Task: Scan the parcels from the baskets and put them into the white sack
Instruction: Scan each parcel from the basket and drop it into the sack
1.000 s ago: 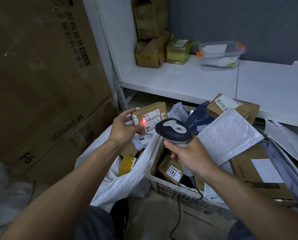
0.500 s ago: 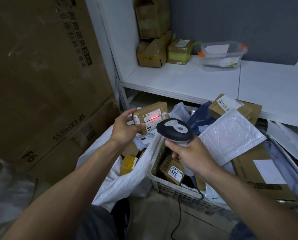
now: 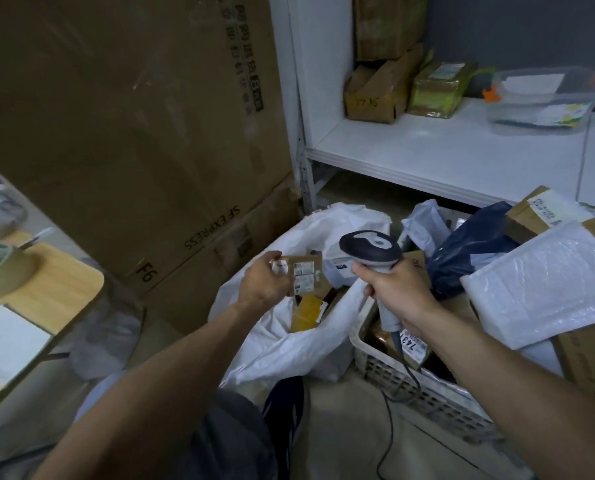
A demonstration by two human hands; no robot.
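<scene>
Two bare forearms reach forward from the bottom edge. The left hand (image 3: 264,282) has its fingers curled round the end of a small brown parcel (image 3: 306,273), labels up, held over the open mouth of the white sack (image 3: 282,344), where a yellow packet (image 3: 308,313) lies. The right hand (image 3: 396,292) has its fingers wrapped tight round the handle of a grey scanner (image 3: 370,247), above the near-left corner of a white plastic basket (image 3: 410,382). The basket is heaped with parcels, among them a white bubble mailer (image 3: 545,282) and a dark blue bag (image 3: 469,251). At left, a tape roll (image 3: 1,271) sits on a wooden tabletop (image 3: 57,289). Farther back, a big cardboard box (image 3: 133,133) stands beside a white shelf (image 3: 462,154) bearing cartons and a clear tub (image 3: 545,98).
</scene>
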